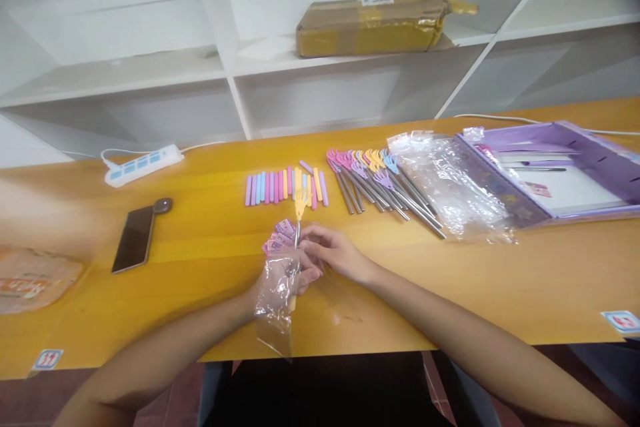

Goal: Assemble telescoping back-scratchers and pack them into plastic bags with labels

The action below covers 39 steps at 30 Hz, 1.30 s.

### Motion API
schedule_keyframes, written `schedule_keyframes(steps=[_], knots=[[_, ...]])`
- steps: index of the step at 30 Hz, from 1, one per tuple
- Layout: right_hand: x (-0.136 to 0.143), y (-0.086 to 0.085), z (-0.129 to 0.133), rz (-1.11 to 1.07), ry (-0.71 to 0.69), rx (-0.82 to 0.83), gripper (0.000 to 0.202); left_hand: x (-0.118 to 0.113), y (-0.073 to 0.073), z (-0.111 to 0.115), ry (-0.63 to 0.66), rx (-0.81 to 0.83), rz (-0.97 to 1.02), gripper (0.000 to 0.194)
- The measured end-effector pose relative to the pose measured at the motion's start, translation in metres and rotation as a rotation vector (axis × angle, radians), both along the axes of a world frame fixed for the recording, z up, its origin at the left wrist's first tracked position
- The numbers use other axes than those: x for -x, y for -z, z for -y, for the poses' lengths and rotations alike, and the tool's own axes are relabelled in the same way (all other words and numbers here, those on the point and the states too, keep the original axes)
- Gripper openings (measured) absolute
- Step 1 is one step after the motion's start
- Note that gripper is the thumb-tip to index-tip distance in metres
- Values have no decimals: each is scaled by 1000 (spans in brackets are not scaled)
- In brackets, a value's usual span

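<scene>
A back scratcher [300, 205] with a yellow hand-shaped head and metal rod stands upright between my hands. My left hand [305, 275] is closed around its lower rod, partly behind a clear plastic bag [275, 303] that hangs down over the wrist. My right hand [337, 253] pinches at the rod or the bag's edge; which one, I cannot tell. Small purple-pink printed cards [280, 238] lie just beyond my left hand. Farther back is a row of pastel handle tubes [270, 188], and to its right a pile of back scratchers [375, 177] with metal rods.
Clear plastic bags [450, 190] lie beside an open purple box [543, 217] on the right. At left are a phone [134, 240], a small dark object [163, 205], a power strip [145, 165] and an orange-printed package [37, 280]. A taped carton [373, 27] rests on the shelf.
</scene>
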State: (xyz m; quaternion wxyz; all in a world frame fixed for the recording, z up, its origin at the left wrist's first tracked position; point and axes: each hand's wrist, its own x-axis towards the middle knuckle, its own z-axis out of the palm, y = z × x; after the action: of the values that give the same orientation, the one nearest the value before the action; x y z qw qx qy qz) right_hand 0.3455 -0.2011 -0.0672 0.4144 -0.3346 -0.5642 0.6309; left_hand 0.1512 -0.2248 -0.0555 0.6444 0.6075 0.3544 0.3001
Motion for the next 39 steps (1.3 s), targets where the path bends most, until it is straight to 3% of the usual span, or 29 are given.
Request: schedule_keyframes(steps=[4,7,10,12,15,18,21,24,28,34,39], knots=[[2,-2,4,19,72,-48,49,0,-2,0,-1,-184,-57,35],[-7,-15,2,-107,219,4,45,2,-4,-5,-102,-216,7,34],[-27,-30,-6,-123,451,-72,39,6,-2,-17,-287,-83,153,37],[-42,-35,-12,-69,529,-149,35,11,-3,-28,-410,52,261,41],[-58,-34,-15,59,511,-347,31,22,-7,-45,-563,104,359,44],[-63,-29,-13,315,407,-689,27,32,-12,-58,-680,48,454,43],[-61,-23,-11,594,319,-983,23,38,-14,-66,-731,38,526,44],[-58,-15,-12,767,287,-1114,22,40,-12,-68,-738,72,525,45],[-57,-9,-11,806,198,-1011,28,42,-7,-67,-726,78,498,44],[-51,-17,-5,627,-38,-505,43,41,-6,-61,-632,23,433,47],[-48,-21,-5,541,-96,-399,52,35,-4,-59,-584,-36,312,49]])
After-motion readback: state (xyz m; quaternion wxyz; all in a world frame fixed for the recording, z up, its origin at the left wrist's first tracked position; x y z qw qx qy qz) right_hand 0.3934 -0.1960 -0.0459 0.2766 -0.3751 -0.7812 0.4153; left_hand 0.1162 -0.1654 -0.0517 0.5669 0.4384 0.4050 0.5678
